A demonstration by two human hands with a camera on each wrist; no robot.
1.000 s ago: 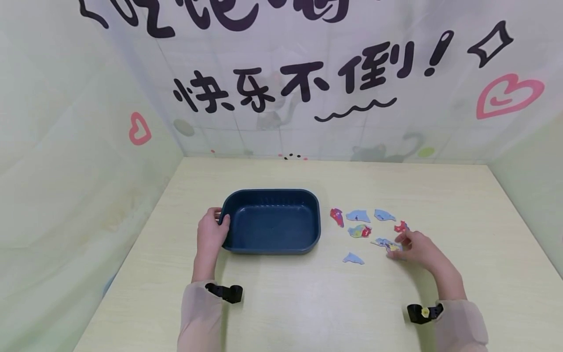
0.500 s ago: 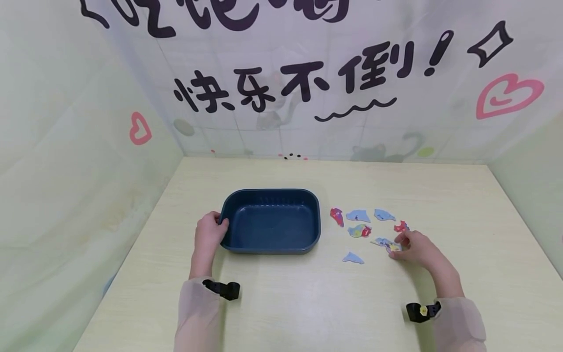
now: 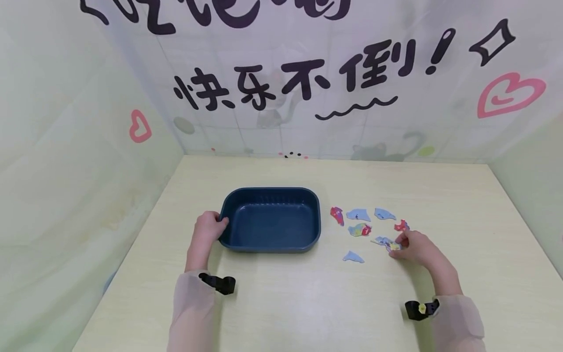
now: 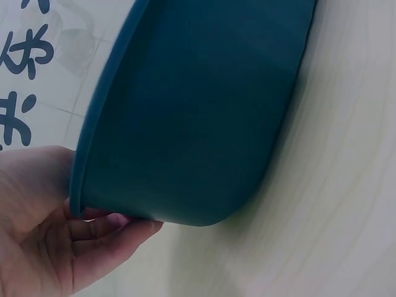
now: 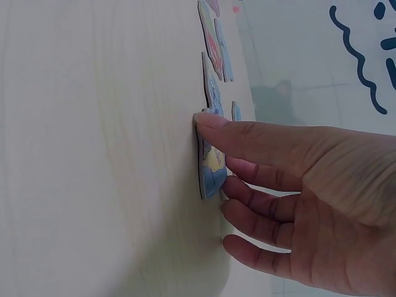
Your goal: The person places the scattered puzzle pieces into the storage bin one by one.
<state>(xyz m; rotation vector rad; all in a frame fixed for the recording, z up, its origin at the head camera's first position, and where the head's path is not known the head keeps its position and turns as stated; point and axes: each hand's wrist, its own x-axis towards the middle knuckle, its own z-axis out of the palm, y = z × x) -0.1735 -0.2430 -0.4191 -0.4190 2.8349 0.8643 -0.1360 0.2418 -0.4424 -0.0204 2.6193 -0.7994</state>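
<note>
A blue puzzle piece with a yellow figure (image 5: 213, 159) lies on the right side of the wooden-looking table (image 3: 286, 303), pinched between the thumb and fingers of the right hand (image 3: 418, 248). A blue printed piece (image 3: 381, 241) adjoins it on the left; a red piece (image 3: 401, 225) sits just beyond the fingers. More pieces lie farther left, among them a pale blue one (image 3: 353, 256) on the near side. Left of them stands a dark blue plastic basin (image 3: 272, 225), its left end gripped by the left hand (image 3: 207, 227). On the far curtain (image 3: 308, 139), black lettering (image 3: 250, 88) reads "快乐不倒!"; the line above is cut off.
</note>
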